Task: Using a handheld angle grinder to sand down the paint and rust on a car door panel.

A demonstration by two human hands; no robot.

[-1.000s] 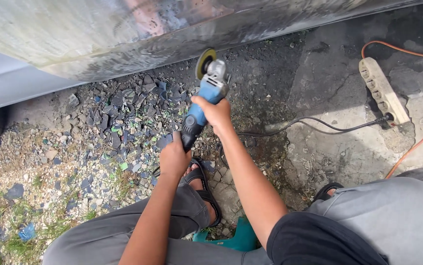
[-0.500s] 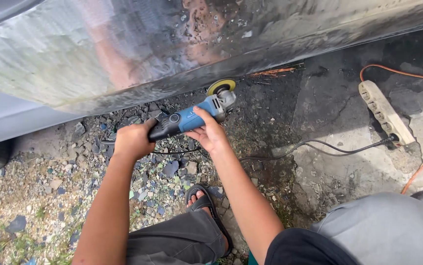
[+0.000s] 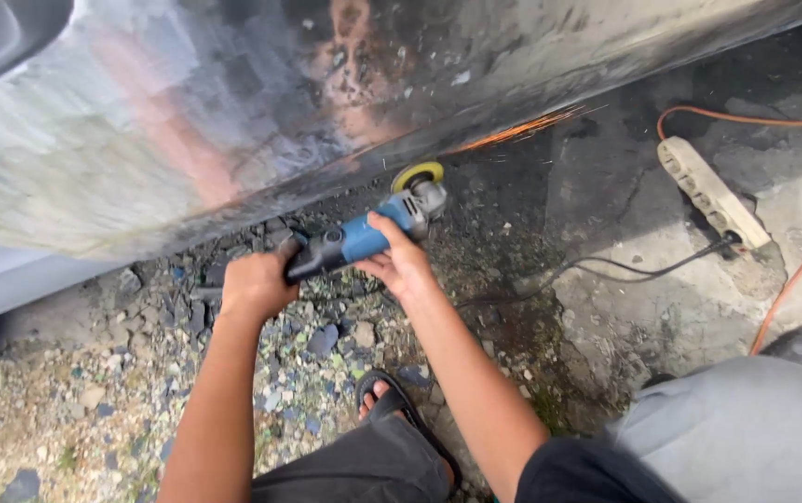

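A blue and black angle grinder lies nearly level under a bare, shiny metal body panel. My left hand grips its black rear handle. My right hand wraps the blue body just behind the head. The yellow-edged disc touches the panel's lower edge, and orange sparks stream off to the right along that edge.
Gravel and broken stones cover the ground on the left, cracked concrete on the right. A beige power strip with an orange cable lies at right; a black cord runs to it. My sandalled foot rests below.
The grinder swung from pointing upward to nearly level and its disc came onto the panel's lower edge. My left hand moved out to the left, and sparks now fly to the right.
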